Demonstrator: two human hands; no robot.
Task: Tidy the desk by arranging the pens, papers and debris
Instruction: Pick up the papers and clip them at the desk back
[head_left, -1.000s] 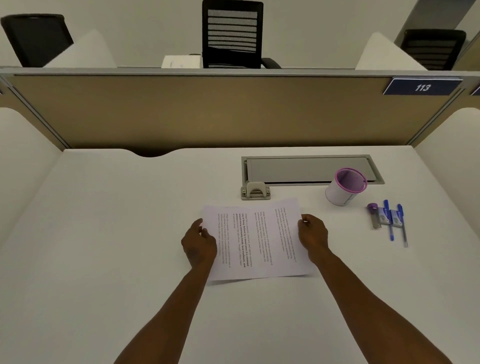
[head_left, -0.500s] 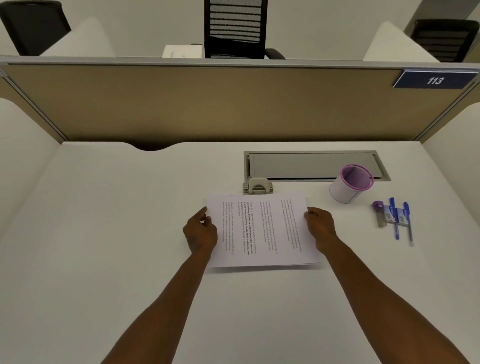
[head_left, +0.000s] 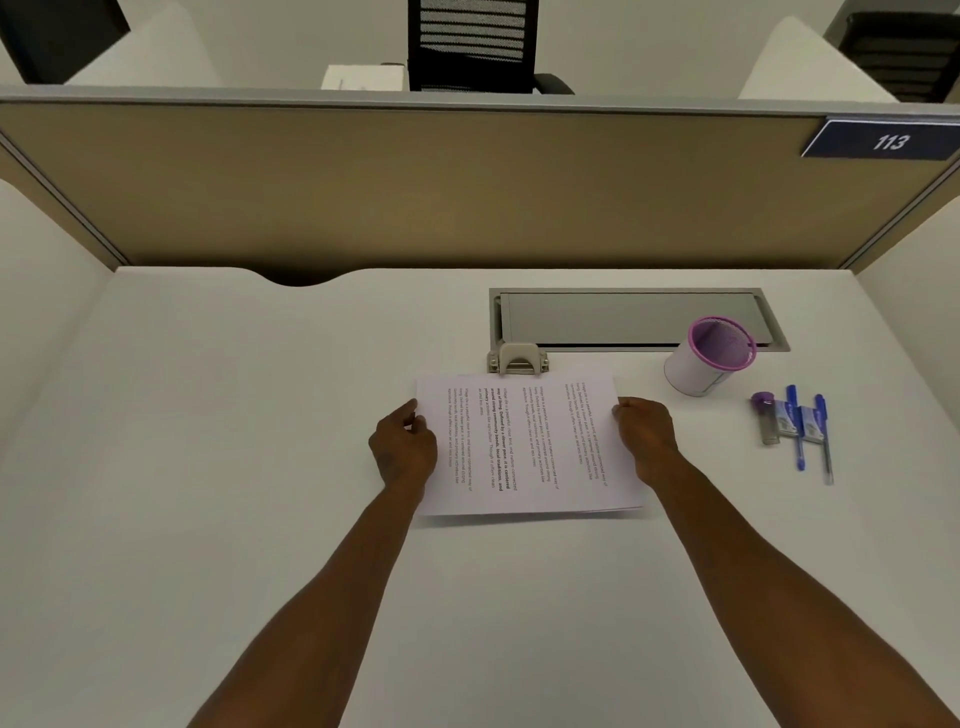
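A thin stack of printed papers (head_left: 524, 447) lies on the white desk (head_left: 208, 467), text running sideways. My left hand (head_left: 402, 449) grips its left edge and my right hand (head_left: 644, 439) grips its right edge. To the right stands a white mesh pen cup (head_left: 706, 358) with a pink rim, tilted slightly. Further right, two blue pens (head_left: 808, 431) lie side by side with small packets (head_left: 797, 421) and a purple-capped tube (head_left: 766, 418).
A grey cable hatch (head_left: 634, 319) is set into the desk behind the papers, with a small beige clip (head_left: 517, 359) at its front left corner. A tan partition (head_left: 415, 187) with a "113" sign (head_left: 888, 140) closes the back. Side panels flank the desk.
The papers have been turned square to the desk edge and shifted slightly away from me, both hands staying on the side edges. The view has tilted down a little.
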